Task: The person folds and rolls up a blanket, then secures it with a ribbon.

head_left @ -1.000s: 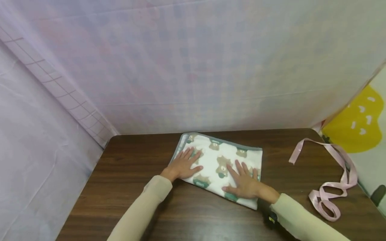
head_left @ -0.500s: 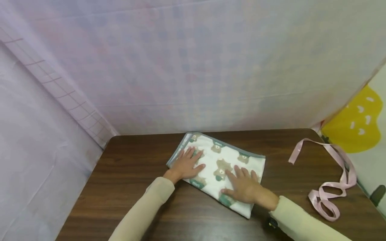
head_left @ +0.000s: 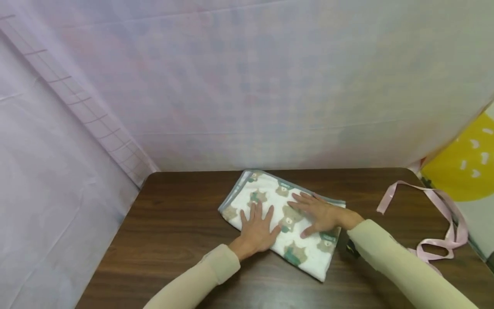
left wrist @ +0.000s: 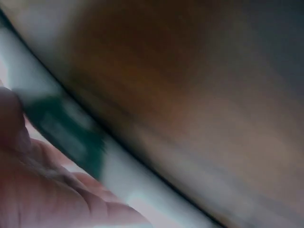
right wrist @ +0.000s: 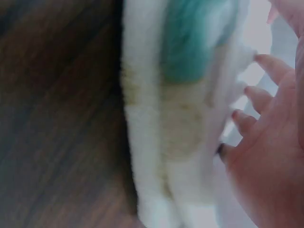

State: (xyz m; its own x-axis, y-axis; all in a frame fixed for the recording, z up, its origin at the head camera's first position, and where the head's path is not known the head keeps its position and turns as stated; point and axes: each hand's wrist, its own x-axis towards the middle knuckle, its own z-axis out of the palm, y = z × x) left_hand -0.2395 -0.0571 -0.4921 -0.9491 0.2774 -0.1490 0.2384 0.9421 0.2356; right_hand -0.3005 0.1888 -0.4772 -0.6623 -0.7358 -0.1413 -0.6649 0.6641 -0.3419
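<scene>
A folded white towel with brown bears, green patches and a grey edge lies slantwise on the table, its near right corner pointing toward me. My left hand rests on its near left part, fingers spread. Farther right, my right hand lies over the towel with fingers stretched out to the left. In the left wrist view, the left hand is beside a blurred towel edge with a green patch. The right wrist view has the right hand with its fingertips at the layered towel.
A pink ribbon lies in loose loops along the right side of the dark wooden table. Pale cloth hangs behind the far edge. More cloth stands along the left, and a yellow shape is at the right.
The towel has turned clockwise, its right end coming nearer to me. My left hand has moved right and nearer across it, and the right hand has shifted away from me. The head view has shifted slightly.
</scene>
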